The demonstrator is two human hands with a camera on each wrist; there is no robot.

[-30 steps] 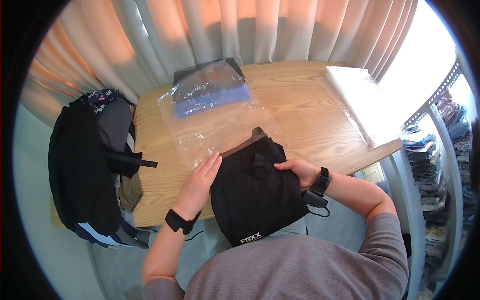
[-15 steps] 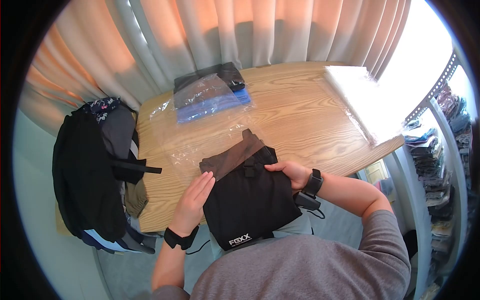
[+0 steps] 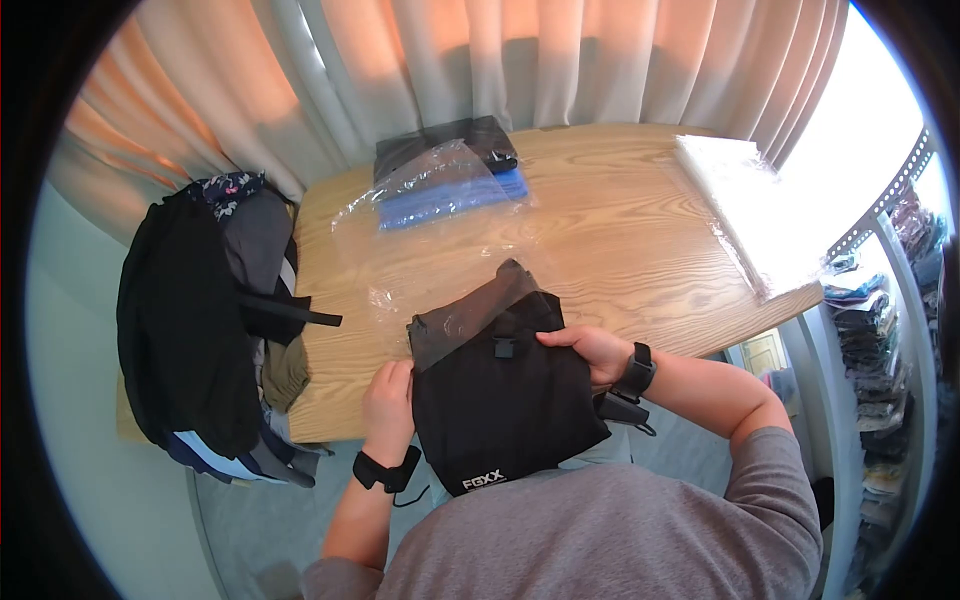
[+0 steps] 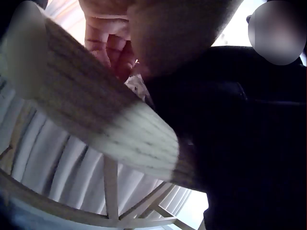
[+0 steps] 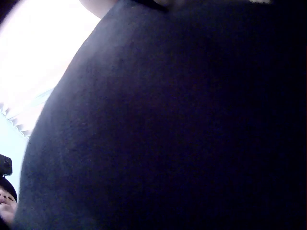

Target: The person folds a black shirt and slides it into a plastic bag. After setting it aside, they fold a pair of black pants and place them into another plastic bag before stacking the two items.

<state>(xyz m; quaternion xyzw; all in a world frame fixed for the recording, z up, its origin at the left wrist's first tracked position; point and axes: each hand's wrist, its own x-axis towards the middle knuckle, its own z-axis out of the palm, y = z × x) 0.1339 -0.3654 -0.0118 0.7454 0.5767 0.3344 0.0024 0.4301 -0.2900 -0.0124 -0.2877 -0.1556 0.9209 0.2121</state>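
Note:
A folded black garment point(image 3: 505, 410) with white "FGXX" lettering and a black buckle point(image 3: 503, 347) lies at the table's near edge, against the person's front. Over its upper left corner lies the mouth of a clear plastic bag point(image 3: 450, 335), which spreads away across the table. The left hand point(image 3: 388, 405) is at the garment's left edge, fingers curled, pinching the bag's edge; a crinkled bit of plastic point(image 4: 136, 87) shows by its fingertips in the left wrist view. My right hand point(image 3: 595, 352) grips the garment's right edge, thumb on top and fingers hidden beneath. Dark cloth fills most of the right wrist view.
On the wooden table point(image 3: 620, 240), a dark folded item point(image 3: 490, 145) and a blue packet point(image 3: 455, 200) lie at the back under clear plastic. A stack of clear bags point(image 3: 745, 215) sits at right. Piled clothes point(image 3: 190, 330) stand at left; shelves of packed clothes point(image 3: 870, 370) at right.
The left hand went from lying flat with straight fingers on the garment's corner to curled fingers at its left edge. The plastic now covers more of that corner. The right hand keeps its grip.

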